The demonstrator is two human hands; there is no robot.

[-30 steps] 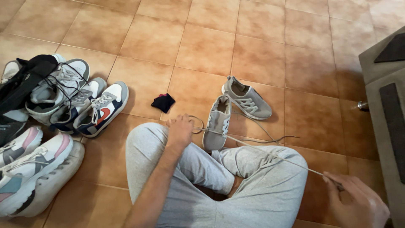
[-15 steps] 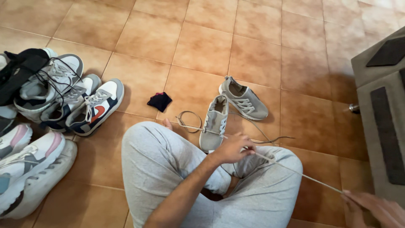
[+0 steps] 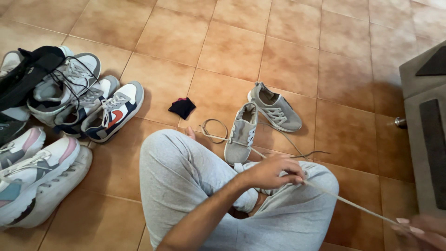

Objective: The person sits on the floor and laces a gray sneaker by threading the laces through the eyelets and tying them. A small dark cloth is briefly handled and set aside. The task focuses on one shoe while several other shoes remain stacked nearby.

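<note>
I sit cross-legged in grey trousers on a tiled floor. My left hand pinches a beige shoelace over my right knee. The lace runs taut from the nearer grey sneaker, through my left hand, to my right hand at the bottom right corner, which grips its end. Beside that sneaker's left side the lace forms a loop on the floor. The second grey sneaker lies just behind, laced, with its lace ends trailing on the tiles.
A pile of several sneakers in white, grey, navy and pink, with a black cloth on top, fills the left side. A small dark sock lies on the tiles. A grey upholstered furniture piece stands at the right edge.
My left hand left the loop beside the sneaker and slid right along the lace to my right knee. My right hand dropped lower toward the corner, keeping the lace taut.
</note>
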